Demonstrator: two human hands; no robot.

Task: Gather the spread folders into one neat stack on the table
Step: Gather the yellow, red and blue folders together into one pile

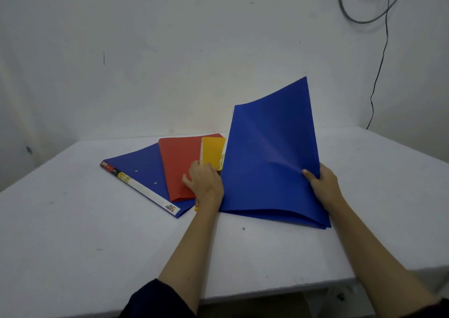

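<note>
Several folders lie fanned on the white table point(73, 232). A blue folder with a white labelled spine point(141, 169) is lowest on the left. A red folder point(179, 164) overlaps it, and a yellow folder point(213, 152) overlaps the red. My right hand point(320, 184) grips the right edge of a large blue folder point(272, 157) and holds it tilted up, its near edge by the table. My left hand point(206, 181) rests on the red and yellow folders at the blue folder's left edge; its fingertips are hidden.
A white wall rises just behind the table. A black cable point(379, 75) and a grey cable loop point(364, 14) hang on the wall at the right. The table's front edge point(279, 291) runs close to me at the lower right.
</note>
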